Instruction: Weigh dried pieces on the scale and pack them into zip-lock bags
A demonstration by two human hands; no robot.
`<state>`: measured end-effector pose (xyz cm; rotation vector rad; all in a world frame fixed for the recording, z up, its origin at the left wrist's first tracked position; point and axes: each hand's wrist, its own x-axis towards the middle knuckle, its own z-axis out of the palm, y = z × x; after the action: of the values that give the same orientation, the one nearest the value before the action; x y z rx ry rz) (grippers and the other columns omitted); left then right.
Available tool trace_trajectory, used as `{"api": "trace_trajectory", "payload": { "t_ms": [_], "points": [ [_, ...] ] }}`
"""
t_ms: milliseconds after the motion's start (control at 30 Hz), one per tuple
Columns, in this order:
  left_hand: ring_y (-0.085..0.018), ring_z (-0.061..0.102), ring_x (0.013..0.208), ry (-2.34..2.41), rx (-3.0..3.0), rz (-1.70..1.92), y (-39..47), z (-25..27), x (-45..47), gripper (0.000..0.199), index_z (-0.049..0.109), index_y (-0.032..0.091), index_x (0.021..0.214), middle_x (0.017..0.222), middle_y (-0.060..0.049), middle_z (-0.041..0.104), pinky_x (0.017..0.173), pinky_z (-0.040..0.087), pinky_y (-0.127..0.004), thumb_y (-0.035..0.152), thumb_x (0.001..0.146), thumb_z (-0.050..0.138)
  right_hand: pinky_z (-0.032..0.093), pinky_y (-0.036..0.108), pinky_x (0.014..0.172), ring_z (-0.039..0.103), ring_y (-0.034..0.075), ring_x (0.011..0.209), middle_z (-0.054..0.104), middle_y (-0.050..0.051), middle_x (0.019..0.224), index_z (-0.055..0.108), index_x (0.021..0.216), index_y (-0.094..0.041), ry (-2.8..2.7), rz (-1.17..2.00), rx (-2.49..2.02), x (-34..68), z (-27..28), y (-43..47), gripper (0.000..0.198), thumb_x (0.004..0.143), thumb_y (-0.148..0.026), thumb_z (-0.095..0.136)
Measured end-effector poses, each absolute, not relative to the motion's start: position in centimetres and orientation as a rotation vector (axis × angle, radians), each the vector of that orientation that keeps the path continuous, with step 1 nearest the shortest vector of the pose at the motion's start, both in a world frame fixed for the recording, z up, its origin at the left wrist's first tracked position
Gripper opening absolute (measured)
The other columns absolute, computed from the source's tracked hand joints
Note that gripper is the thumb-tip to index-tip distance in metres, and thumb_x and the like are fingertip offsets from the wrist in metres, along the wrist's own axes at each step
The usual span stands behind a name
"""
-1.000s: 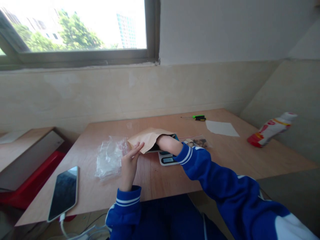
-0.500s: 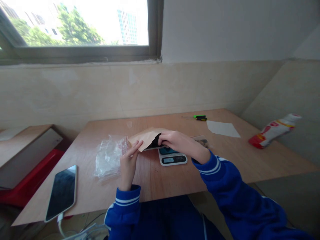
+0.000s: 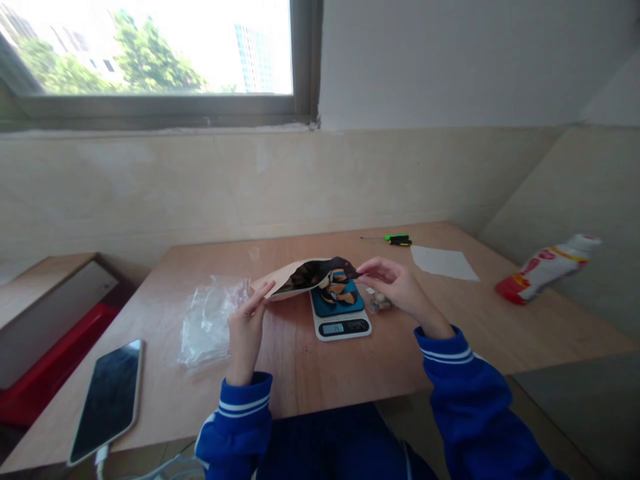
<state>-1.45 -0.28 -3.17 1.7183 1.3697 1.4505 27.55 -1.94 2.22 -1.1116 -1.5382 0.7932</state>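
Note:
My left hand (image 3: 249, 320) grips the lower left corner of a brown kraft paper bag (image 3: 283, 277), thumb and fingers closed on its edge. The bag lies tilted, its dark mouth gaping to the right over a small kitchen scale (image 3: 340, 330) with a blue top and a lit display. Tan and dark brown dried slices (image 3: 343, 291) rest on the scale. At the right end of the bag's mouth, my right hand (image 3: 393, 280) pinches a dark brown piece (image 3: 347, 268); whether it is a slice or part of the bag's rim I cannot tell.
Crumpled clear plastic bags (image 3: 210, 323) lie left of the scale, a small clear packet (image 3: 379, 301) right of it. A phone (image 3: 107, 400) with a cable is at the front left. Farther back are screwdrivers (image 3: 399, 240), white paper (image 3: 444, 262) and a red-and-white bottle (image 3: 547, 270).
My right hand has come out of the bag's mouth and moved right, pinching a dark piece. The bag's mouth gapes wider, and slices on the scale now show.

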Motion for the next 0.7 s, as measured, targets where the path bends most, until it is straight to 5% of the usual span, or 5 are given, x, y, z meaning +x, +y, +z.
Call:
{"api": "trace_trajectory", "payload": {
  "t_ms": [200, 433, 700],
  "points": [
    [-0.021, 0.053, 0.124, 1.393, 1.722, 1.445, -0.1, -3.5, -1.6, 0.031, 0.066, 0.028, 0.116, 0.125, 0.001, 0.064, 0.107, 0.04, -0.039, 0.033, 0.089, 0.052, 0.055, 0.036, 0.082, 0.067, 0.019, 0.083, 0.069, 0.005, 0.085, 0.062, 0.086, -0.019, -1.318, 0.813, -1.194, 31.3, -2.6, -0.8, 0.041, 0.061, -0.046, 0.08],
    [-0.021, 0.054, 0.122, 1.398, 1.731, 1.435, -0.3, -3.2, -1.6, 0.031, 0.066, 0.027, 0.116, 0.125, 0.001, 0.064, 0.107, 0.039, -0.039, 0.034, 0.089, 0.051, 0.053, 0.039, 0.087, 0.066, 0.02, 0.09, 0.07, 0.008, 0.096, 0.064, 0.108, -0.018, -1.524, 0.755, -1.296, 32.6, -5.7, 0.6, 0.032, 0.077, -0.029, 0.065],
    [-0.022, 0.054, 0.122, 1.408, 1.713, 1.429, -0.5, -3.2, -1.6, 0.031, 0.067, 0.026, 0.114, 0.123, 0.0, 0.065, 0.105, 0.043, -0.039, 0.033, 0.087, 0.053, 0.054, 0.041, 0.086, 0.068, 0.022, 0.091, 0.072, 0.011, 0.1, 0.068, 0.103, -0.016, -1.676, 0.733, -1.332, 32.4, -5.6, 1.0, 0.026, 0.08, -0.022, 0.059]
  ]
}}
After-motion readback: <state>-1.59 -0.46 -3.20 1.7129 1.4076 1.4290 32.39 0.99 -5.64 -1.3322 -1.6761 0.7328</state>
